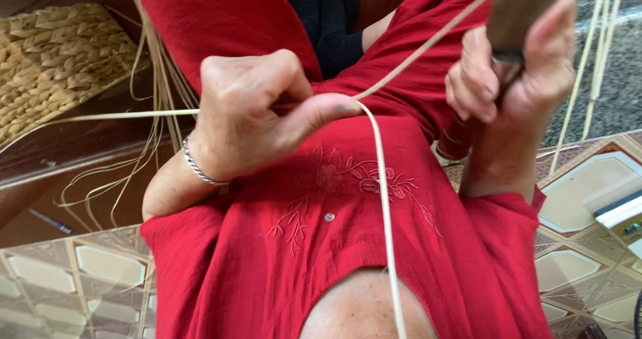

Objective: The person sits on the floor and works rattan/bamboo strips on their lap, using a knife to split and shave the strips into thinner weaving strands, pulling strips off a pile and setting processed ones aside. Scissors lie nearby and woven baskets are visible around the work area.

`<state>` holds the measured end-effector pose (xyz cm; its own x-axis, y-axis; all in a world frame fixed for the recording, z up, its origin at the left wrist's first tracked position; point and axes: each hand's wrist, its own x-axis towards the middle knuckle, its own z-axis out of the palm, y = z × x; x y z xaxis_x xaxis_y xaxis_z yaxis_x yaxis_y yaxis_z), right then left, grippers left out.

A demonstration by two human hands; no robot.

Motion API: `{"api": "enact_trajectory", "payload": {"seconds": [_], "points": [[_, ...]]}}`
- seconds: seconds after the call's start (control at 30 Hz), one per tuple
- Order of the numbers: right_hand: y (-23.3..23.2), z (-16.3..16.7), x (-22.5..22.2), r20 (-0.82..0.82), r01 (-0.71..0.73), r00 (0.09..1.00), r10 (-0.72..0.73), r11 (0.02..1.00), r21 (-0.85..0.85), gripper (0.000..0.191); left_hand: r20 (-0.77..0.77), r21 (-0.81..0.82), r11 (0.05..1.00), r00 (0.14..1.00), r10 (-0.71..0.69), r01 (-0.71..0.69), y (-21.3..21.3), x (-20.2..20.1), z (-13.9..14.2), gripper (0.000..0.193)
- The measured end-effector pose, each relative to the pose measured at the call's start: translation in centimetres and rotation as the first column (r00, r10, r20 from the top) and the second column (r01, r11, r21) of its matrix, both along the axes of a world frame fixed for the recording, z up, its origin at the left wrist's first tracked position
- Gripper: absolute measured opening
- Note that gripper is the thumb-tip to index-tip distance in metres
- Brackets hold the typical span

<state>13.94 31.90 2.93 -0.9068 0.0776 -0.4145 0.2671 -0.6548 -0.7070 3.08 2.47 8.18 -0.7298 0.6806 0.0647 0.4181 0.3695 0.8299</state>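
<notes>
My left hand (251,115), with a silver bracelet on its wrist, pinches a thin pale cane strip (384,198) between thumb and forefinger over my red embroidered shirt (321,245). From the pinch one part of the strip runs up right to my right hand (515,71). Another part hangs down toward the bottom edge, and a third trails off left. My right hand is closed around a dark brown tool handle (518,8); the tool's working end is hidden.
A woven straw mat (57,58) lies at the top left. Several loose pale strips (157,91) hang and curl beside it. A patterned tiled floor (80,279) lies below, with a white box (625,215) at the right edge and more strips (595,51) at the top right.
</notes>
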Motion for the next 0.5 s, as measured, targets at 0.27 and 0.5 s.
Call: {"api": "enact_trajectory", "payload": {"seconds": [0.27,0.5], "points": [[4.3,-8.3,-2.5,-0.084,-0.084,0.992,0.091,0.993,0.088,0.043,0.082,-0.052,0.996,0.994,0.079,-0.075,-0.1,-0.9,-2.6,0.036],[5.1,-14.0,-5.5,-0.028,-0.084,0.996,0.088,0.99,0.114,0.044,0.108,-0.081,0.993,0.99,0.09,-0.081,0.2,-1.8,-5.7,0.036]]}}
